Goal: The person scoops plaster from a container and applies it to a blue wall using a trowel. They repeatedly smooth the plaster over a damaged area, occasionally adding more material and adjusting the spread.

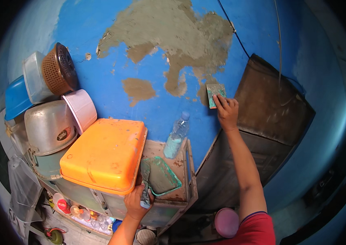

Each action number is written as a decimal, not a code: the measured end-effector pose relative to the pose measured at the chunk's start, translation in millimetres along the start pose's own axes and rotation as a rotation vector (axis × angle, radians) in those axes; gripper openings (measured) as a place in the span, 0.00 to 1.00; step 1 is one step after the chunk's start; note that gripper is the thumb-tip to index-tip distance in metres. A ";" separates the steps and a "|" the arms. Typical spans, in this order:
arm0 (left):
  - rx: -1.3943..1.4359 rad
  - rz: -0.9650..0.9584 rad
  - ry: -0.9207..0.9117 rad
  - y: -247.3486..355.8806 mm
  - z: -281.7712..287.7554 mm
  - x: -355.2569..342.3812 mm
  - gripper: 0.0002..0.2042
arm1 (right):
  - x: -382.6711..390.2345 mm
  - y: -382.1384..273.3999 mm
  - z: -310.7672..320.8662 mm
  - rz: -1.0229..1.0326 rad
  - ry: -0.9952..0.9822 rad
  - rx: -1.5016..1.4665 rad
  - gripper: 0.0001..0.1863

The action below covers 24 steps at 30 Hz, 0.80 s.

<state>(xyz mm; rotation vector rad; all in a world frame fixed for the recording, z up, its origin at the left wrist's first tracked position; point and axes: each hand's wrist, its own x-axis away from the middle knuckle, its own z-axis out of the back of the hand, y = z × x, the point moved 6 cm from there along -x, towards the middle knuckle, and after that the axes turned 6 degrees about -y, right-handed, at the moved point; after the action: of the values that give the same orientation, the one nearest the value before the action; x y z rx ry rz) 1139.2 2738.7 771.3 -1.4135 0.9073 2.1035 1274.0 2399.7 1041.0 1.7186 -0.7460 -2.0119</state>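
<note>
My right hand (226,112) is raised to the blue wall (111,85) and presses a small rectangular scraper blade (215,93), smeared with grey filler, flat against it at the edge of a large grey plaster patch (173,32). My left hand (137,201) grips the handle of a green-stained flat tray-like hawk (160,176) that rests on a worn wooden stand (183,192). A clear plastic bottle (177,135) stands upright on that stand against the wall.
An orange plastic lid (105,153) covers a box at left. Beside it are piled a metal basin (49,126), a pink bucket (81,108), a brown basket (58,69) and a blue tub (15,98). A dark wooden door (258,122) is right of my arm.
</note>
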 end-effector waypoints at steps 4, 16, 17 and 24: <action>0.002 -0.012 0.010 1.1 1.2 -1.2 0.21 | -30.7 13.9 17.6 -0.049 0.085 0.024 0.26; 0.012 -0.007 0.016 1.9 0.3 0.0 0.20 | -29.4 21.0 -29.1 -0.166 0.063 0.071 0.32; 0.011 -0.006 0.015 1.1 0.6 -0.7 0.20 | -21.4 15.3 -28.8 -0.153 0.038 0.054 0.32; -0.001 -0.018 0.018 1.2 1.6 -2.2 0.20 | -40.9 11.3 10.9 -0.162 0.105 0.066 0.30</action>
<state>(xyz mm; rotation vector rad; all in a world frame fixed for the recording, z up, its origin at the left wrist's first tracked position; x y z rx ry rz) 1138.2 2739.0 774.1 -1.4382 0.8972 2.0811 1269.7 2417.3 1081.0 1.9634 -0.6638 -2.0021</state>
